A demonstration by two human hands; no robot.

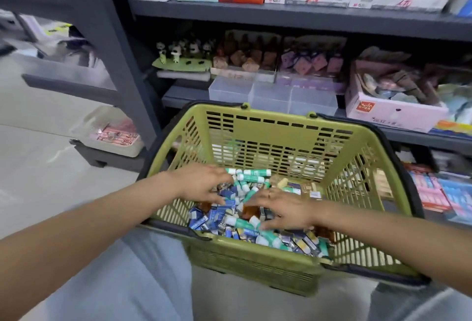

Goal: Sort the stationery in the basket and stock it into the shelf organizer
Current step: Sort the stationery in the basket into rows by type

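While both of your hands are down in the green basket [268,126], the main risk is a mixed pick: the blue eraser packs [204,218], the green-and-white glue sticks [255,173] and some brown items lie jumbled together in one heap, so a broad scoop would likely bring up several kinds at once and spoil the sort. The round glue sticks look apt to roll off your fingers or slip back under the packs as you rake through. The basket seems to rest on your lap, close against the shelf edge; leaning hard on one side could tip it and spill small pieces to the floor.

Your left hand [201,185] lies spread over the far-left part of the heap, fingers loosely splayed and touching the packs and a glue stick, with nothing plainly pinched. Your right hand [286,209] rests flat on the middle of the pile, fingers extended toward the left and pressing on the items; its grip is likewise open and holds nothing that I can make out.

The clear shelf organizer [273,97] sits just beyond the basket's far rim on the shelf, and its compartments look unfilled, so stocking appears hardly begun.
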